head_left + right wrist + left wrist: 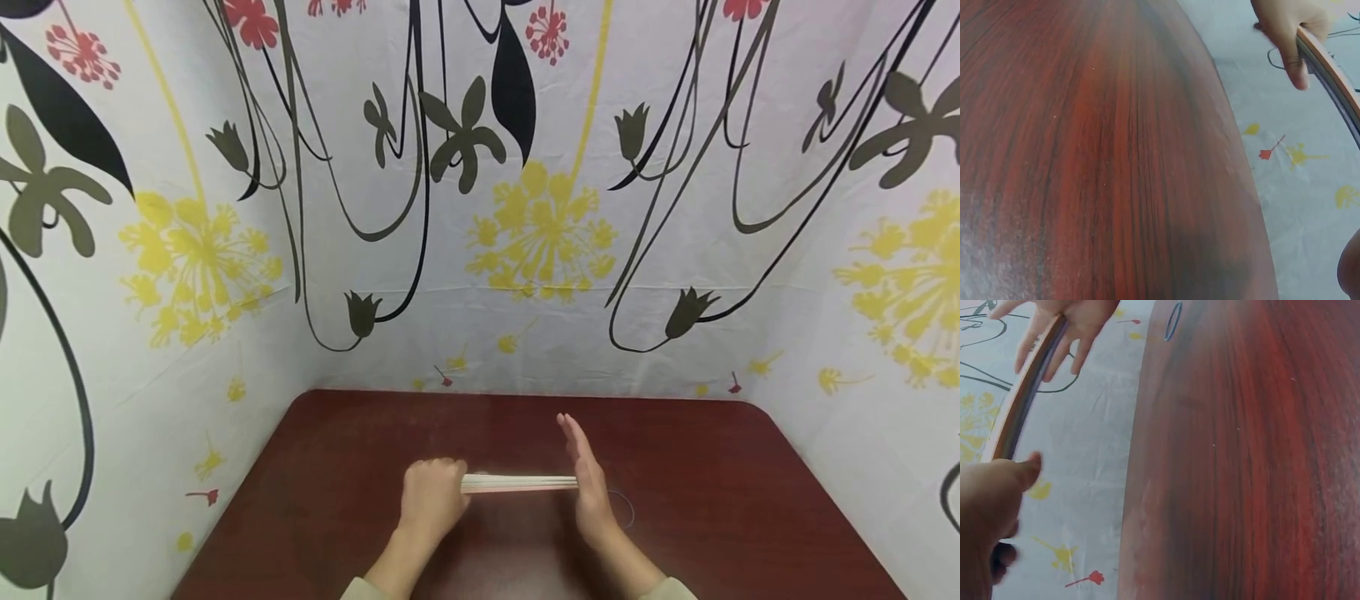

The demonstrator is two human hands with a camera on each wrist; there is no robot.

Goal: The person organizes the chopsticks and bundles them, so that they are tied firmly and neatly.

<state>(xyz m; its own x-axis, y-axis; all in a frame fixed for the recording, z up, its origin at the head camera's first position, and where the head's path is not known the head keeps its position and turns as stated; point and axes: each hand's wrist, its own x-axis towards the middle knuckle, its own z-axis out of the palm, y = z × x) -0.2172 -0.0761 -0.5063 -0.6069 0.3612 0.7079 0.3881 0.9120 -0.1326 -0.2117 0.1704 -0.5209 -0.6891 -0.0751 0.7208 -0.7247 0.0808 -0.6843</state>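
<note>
A thin, layered bundle of long strips (pixel 519 483) spans level between the two hands above the table; its exact kind is unclear. My left hand (pixel 433 498) grips its left end with curled fingers. My right hand (pixel 590 487) stands upright with straight fingers, its palm against the other end. In the left wrist view the bundle (pixel 1027 387) shows orange and dark edges and bows slightly, and the right hand's fingers spread behind it. A thin bluish ring (pixel 1174 322), like a rubber band, lies on the table beyond the right hand.
The dark red wood-grain table (pixel 315 517) has rounded far corners. White cloth (pixel 465 367) printed with flowers and stems hangs behind it and along both sides.
</note>
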